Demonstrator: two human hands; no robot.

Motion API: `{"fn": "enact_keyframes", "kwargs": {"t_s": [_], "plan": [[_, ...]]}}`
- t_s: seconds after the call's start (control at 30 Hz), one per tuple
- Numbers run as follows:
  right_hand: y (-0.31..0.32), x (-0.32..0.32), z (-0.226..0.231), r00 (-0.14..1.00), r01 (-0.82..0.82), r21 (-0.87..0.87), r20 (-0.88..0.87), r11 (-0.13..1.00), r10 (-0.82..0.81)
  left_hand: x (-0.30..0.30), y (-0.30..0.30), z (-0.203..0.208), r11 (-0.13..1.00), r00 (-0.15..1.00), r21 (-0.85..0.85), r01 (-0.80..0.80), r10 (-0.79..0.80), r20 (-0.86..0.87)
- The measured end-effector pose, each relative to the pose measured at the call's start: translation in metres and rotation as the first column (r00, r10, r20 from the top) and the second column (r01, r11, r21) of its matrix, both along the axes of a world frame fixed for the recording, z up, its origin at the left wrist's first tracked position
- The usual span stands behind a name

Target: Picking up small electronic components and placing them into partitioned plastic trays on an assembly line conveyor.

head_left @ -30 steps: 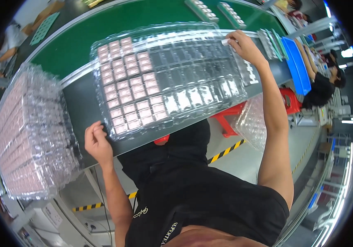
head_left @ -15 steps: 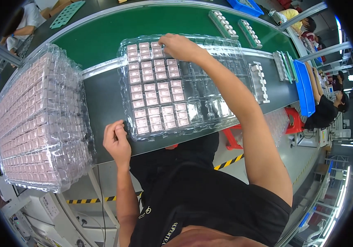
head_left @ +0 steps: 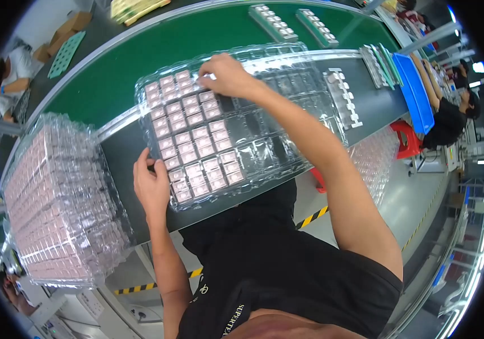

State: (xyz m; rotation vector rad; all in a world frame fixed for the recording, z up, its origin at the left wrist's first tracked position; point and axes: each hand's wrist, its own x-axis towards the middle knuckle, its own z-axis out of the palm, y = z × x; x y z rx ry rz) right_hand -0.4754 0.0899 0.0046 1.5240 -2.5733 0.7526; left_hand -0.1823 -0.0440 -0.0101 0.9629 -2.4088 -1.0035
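A clear plastic tray (head_left: 278,121) with moulded pockets lies in front of me. Small pale pink square pieces (head_left: 185,138) fill its left-hand pockets; those farther right look bare. My right hand (head_left: 228,76) reaches to the far row, beside the last pink piece there. Its thumb and fingers are pinched together at a pocket, around something small that I cannot make out. My left hand (head_left: 152,186) rests at the tray's near left edge, its thumb and fingers apart, with nothing visible held. Whether it grips the rim is unclear.
A tall stack of filled clear trays (head_left: 67,209) stands at the left. Past my tray runs a green belt (head_left: 112,68) carrying strips of white parts (head_left: 273,24). Another such strip (head_left: 343,99) lies right of the tray, near a blue bin (head_left: 414,93). A red stool (head_left: 405,141) is beyond.
The view has turned, so the tray appears more slanted and farther left. My left hand's curled fingers have loosened and spread at the tray edge. My right hand remains by the far row.
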Motion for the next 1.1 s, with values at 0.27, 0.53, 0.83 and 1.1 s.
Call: {"fn": "enact_keyframes", "kwargs": {"t_s": [0.27,0.53,0.83,1.1], "plan": [[-0.029,0.000,0.021,0.986,0.143,0.306,0.040,0.941,-0.162,0.000,0.008,0.011,0.993,0.997,-0.105,0.048,-0.041,0.069],[-0.020,0.011,0.042,0.987,-0.021,0.278,-0.147,0.960,0.064,0.021,0.030,0.021,0.968,0.999,-0.250,-0.005,0.014,0.036],[-0.005,0.024,0.048,0.971,-0.233,0.279,0.017,0.932,0.237,0.040,0.043,0.025,0.972,0.994,-0.219,-0.083,0.066,-0.081],[0.105,0.005,0.058,0.972,-0.154,-0.275,0.129,0.949,0.196,0.035,0.045,0.014,0.971,0.995,-0.217,-0.103,0.098,-0.033]]}}
